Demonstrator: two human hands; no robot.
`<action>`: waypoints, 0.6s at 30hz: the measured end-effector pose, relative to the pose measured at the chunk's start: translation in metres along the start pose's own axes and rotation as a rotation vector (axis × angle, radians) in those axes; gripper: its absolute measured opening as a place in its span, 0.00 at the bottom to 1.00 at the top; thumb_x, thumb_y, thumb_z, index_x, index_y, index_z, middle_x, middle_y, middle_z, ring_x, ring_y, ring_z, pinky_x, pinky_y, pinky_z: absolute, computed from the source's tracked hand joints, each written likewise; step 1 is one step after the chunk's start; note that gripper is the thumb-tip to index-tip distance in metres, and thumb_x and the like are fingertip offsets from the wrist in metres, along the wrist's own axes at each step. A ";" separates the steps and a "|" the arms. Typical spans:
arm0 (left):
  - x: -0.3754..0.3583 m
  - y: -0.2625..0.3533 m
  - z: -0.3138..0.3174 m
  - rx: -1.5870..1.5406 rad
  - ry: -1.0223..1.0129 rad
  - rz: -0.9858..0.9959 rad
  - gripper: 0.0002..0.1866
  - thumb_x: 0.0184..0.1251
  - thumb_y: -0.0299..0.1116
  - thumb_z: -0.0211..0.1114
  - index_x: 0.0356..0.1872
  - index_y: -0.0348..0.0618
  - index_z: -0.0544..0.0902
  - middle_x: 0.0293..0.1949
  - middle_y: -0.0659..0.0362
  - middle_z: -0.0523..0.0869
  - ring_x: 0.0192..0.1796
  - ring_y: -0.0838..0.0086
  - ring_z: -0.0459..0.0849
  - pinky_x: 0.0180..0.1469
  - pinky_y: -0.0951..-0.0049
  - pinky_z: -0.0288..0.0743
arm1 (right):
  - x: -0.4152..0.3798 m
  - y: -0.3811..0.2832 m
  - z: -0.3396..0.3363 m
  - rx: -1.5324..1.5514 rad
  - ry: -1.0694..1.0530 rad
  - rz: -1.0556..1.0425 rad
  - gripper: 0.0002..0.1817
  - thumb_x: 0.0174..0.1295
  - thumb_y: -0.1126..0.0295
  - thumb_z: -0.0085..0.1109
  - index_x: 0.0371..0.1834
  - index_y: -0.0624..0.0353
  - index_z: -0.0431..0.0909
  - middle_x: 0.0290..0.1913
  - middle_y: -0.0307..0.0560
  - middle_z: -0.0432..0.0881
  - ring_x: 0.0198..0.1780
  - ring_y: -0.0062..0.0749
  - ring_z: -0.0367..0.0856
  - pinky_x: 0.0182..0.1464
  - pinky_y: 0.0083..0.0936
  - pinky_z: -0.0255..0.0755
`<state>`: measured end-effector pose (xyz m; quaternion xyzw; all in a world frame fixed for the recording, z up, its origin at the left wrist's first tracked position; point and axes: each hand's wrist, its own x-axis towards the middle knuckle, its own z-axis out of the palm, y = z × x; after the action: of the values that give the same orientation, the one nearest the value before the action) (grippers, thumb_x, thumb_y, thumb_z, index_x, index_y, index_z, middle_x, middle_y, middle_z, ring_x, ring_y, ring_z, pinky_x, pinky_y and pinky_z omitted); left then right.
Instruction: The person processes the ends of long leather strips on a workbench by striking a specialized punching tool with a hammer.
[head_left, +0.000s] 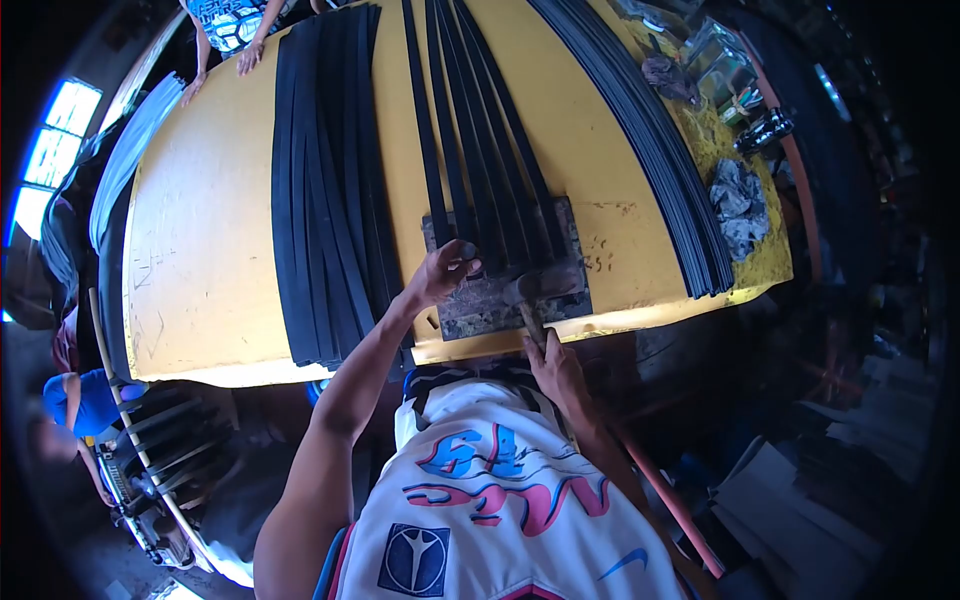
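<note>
My left hand point(445, 273) is closed around a small dark round-ended tool point(468, 251), held over the left part of a dark, worn plate point(575, 265). Near the table's front edge, my right hand point(555, 368) grips the handle of a hammer point(524, 294), whose head is over the plate's lower middle. Several long black strips point(480, 150) fan out across the yellow table point(590, 150), their near ends lying on the plate. What the tool's lower end touches is hidden by my left hand.
A wide bundle of black strips point(325, 190) lies to the left, another stack point(655, 150) to the right. Crumpled plastic point(738, 208) sits at the right edge. A person's hands point(250, 58) rest at the far left edge; another person point(88, 402) is at lower left.
</note>
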<state>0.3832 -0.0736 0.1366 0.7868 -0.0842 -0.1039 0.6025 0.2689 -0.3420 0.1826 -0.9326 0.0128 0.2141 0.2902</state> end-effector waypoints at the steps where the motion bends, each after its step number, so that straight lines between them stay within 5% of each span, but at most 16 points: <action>1: 0.001 0.002 -0.002 0.001 0.001 0.003 0.14 0.71 0.38 0.66 0.48 0.39 0.78 0.39 0.55 0.87 0.47 0.67 0.88 0.49 0.66 0.79 | 0.001 -0.001 -0.001 -0.007 0.000 0.000 0.26 0.71 0.44 0.48 0.47 0.61 0.70 0.34 0.72 0.82 0.39 0.70 0.82 0.40 0.56 0.77; 18: 0.000 0.009 -0.004 -0.038 -0.073 -0.085 0.18 0.70 0.44 0.67 0.49 0.40 0.78 0.42 0.56 0.86 0.52 0.67 0.86 0.51 0.67 0.78 | -0.001 -0.001 0.000 -0.047 -0.006 0.000 0.28 0.72 0.43 0.45 0.48 0.62 0.69 0.34 0.72 0.82 0.40 0.69 0.82 0.42 0.54 0.78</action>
<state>0.3846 -0.0721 0.1467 0.7738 -0.0709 -0.1597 0.6089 0.2676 -0.3415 0.1830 -0.9385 0.0067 0.2170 0.2684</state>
